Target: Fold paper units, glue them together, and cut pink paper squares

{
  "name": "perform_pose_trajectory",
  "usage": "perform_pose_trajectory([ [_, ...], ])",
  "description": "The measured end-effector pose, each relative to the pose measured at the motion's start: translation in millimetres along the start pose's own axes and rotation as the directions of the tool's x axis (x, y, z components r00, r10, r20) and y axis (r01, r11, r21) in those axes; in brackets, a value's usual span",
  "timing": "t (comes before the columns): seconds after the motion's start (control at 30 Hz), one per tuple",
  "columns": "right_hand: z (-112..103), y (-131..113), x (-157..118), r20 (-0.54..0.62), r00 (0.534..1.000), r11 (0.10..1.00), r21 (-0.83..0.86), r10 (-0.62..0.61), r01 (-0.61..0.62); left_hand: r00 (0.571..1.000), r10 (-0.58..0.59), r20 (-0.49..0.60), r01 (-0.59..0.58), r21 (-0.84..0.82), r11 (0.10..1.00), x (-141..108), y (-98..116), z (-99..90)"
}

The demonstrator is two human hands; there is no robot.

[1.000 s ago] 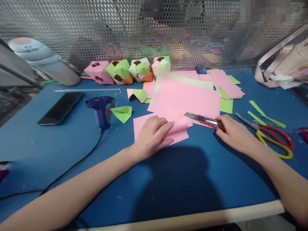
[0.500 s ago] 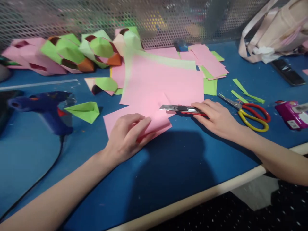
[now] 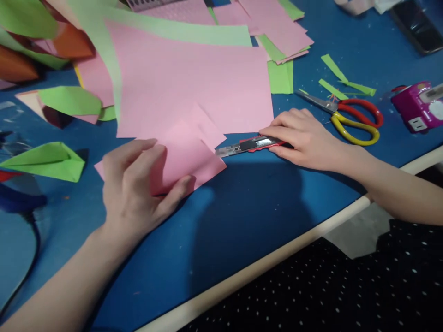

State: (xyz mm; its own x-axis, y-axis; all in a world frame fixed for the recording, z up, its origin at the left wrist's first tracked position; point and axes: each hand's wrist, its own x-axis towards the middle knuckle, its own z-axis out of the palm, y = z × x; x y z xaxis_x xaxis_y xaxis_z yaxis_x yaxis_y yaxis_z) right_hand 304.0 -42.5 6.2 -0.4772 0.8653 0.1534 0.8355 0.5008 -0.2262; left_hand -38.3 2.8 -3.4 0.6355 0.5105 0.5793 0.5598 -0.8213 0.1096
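Observation:
My left hand [image 3: 133,189] lies on a smaller pink sheet [image 3: 204,170], fingers spread and bent, the thumb at the sheet's front edge. In my right hand [image 3: 301,138] is a red and black box cutter [image 3: 251,145], held flat just over the blue table. Its blade tip points left and meets the right edge of the smaller pink sheet, beside a small pink flap. Behind it lies a large pink sheet [image 3: 194,83], with a pale green sheet [image 3: 214,35] showing along its top and left edges.
Red and yellow scissors [image 3: 356,122] lie right of my right hand, near green scraps [image 3: 334,68], a purple item [image 3: 417,108] and a phone [image 3: 417,25]. A folded green piece [image 3: 51,161] and part of a blue glue gun [image 3: 20,200] are at left. Folded paper shapes [image 3: 29,20] stand behind.
The view has tilted down and come closer. My left hand has opened, with its thumb spread from the fingers, and the pink sheet under it lies flatter. The cutter remains in my right hand.

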Motion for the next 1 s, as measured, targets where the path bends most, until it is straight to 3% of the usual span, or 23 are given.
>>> perform_pose_trajectory([
  [0.13, 1, -1, 0, 0.011, 1.000, 0.998, 0.056, 0.019, -0.020, 0.986, -0.123, 0.111, 0.129, -0.039, 0.991, 2, 4, -4.7],
  [0.47, 0, 6, -3, -0.023, 1.000, 0.993, 0.121, 0.003, 0.000, 0.981, -0.162, 0.104, 0.173, -0.107, 0.979, 5, 6, -7.3],
  [0.67, -8, 12, -13, 0.020, 0.999, 0.992, 0.118, -0.042, 0.039, 0.990, -0.116, 0.078, 0.122, -0.064, 0.991, 5, 5, -2.8],
  [0.8, -12, 12, -22, 0.045, 0.998, 0.991, 0.131, -0.045, 0.039, 0.983, -0.046, 0.176, 0.051, -0.026, 0.998, 7, 3, -7.7],
  [0.87, -11, 11, -25, 0.046, 0.998, 0.985, 0.167, -0.050, 0.042, 0.959, 0.040, 0.282, -0.020, -0.074, 0.997, 11, 3, -10.9],
  [1.0, -7, 9, -30, 0.032, 0.996, 0.964, 0.255, -0.085, 0.074, 0.869, 0.183, 0.460, -0.099, -0.201, 0.975, 19, 2, -6.5],
])
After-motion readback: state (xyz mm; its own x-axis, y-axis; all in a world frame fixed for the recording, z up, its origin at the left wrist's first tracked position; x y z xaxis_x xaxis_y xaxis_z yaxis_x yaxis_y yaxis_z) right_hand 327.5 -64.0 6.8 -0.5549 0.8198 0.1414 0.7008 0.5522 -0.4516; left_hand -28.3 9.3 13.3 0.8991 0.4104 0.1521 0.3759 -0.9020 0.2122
